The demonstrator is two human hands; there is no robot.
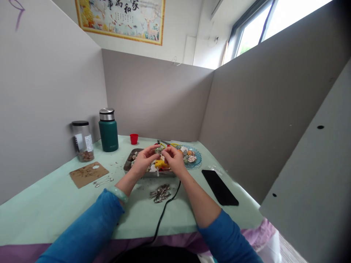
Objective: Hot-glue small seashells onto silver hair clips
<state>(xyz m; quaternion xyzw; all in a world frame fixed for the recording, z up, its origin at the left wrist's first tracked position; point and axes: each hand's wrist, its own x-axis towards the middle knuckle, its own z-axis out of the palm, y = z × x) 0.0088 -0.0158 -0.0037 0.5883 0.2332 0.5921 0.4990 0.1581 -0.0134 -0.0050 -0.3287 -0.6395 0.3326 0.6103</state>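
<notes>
Both hands meet over a metal tray (127, 165) of shells and small pieces. My left hand (144, 159) is closed, its fingertips pinching a small greenish piece (158, 149) at the top. My right hand (173, 159) is closed too, its fingers pressed against the same small piece from the right. A yellow tool (159, 164) lies in the tray just under the hands, with a black cord (163, 213) running toward me. A green bangle (118, 193) sits on my left wrist.
A blue glass dish (197, 157) of shells stands right of the tray. A pile of metal clips (160, 192) lies in front. A black phone (219, 186) lies right. A brown card (88, 174), loose pins (103, 181), jar (82, 140), green flask (108, 130) and red cup (134, 138) stand left and behind.
</notes>
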